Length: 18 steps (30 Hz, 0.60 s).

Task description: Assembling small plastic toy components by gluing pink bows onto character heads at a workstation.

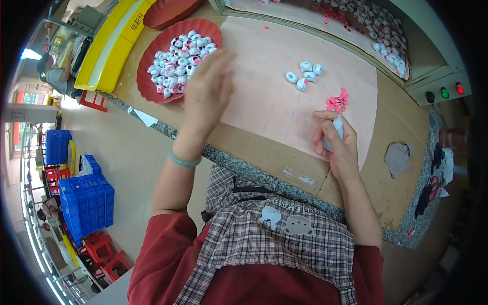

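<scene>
My right hand (339, 147) is closed around a small white squeeze bottle (337, 124) with a thin tip. The tip points at a little heap of pink pieces (335, 103) on the pale sheet (264, 86). My left hand (209, 89), smeared by motion, is raised by the right rim of a red scalloped bowl (146, 63). Its fingers look stretched out, and I see nothing held in them. Small white figures with pink and black marks (178, 63) fill the bowl. Several more white pieces (305, 76) lie loose on the sheet, beyond the bottle.
Behind the sheet, a shelf-like box (325, 35) holds more small pieces; its right end has green and red buttons (452, 91). A yellow tray (109, 46) and second red bowl (170, 11) stand far left. Red-handled scissors (433, 188) lie right. Blue crates (86, 203) stand on the floor.
</scene>
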Tool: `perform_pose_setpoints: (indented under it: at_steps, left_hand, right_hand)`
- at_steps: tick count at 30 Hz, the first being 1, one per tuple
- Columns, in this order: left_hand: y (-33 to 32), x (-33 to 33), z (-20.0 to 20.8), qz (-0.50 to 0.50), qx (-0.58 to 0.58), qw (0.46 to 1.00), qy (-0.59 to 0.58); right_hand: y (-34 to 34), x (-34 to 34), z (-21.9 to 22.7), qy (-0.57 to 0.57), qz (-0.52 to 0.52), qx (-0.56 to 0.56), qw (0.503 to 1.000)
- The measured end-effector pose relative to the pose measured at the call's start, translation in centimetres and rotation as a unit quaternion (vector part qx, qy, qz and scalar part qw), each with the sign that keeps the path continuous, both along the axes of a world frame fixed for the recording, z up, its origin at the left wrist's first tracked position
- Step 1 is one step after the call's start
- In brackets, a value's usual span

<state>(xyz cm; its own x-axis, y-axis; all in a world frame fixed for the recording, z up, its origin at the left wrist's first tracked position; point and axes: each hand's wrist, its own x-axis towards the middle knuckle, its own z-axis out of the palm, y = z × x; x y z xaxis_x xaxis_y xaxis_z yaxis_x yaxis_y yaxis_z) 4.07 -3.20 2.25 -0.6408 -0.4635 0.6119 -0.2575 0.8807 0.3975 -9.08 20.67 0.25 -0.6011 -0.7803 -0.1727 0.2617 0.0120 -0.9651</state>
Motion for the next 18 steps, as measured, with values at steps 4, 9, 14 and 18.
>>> perform_pose_setpoints:
  at_steps: [4,9,14,18]
  left_hand:
    - [2.7,-4.4,-2.2,-0.147,0.018,0.989,-0.008]
    - [3.0,-7.1,-3.4,-0.196,0.052,0.979,-0.034]
    - [3.3,-6.9,-3.2,-0.183,0.046,0.980,-0.058]
    - [4.5,-5.2,-1.4,-0.187,0.175,0.966,-0.039]
  right_hand:
    - [0.2,-0.1,-0.3,-0.002,0.002,-0.005,1.000]
    - [0.4,0.0,-0.2,-0.001,0.003,-0.002,1.000]
    - [0.4,0.0,0.0,0.000,0.009,0.001,1.000]
    - [0.5,-0.3,0.5,0.006,0.017,-0.020,1.000]
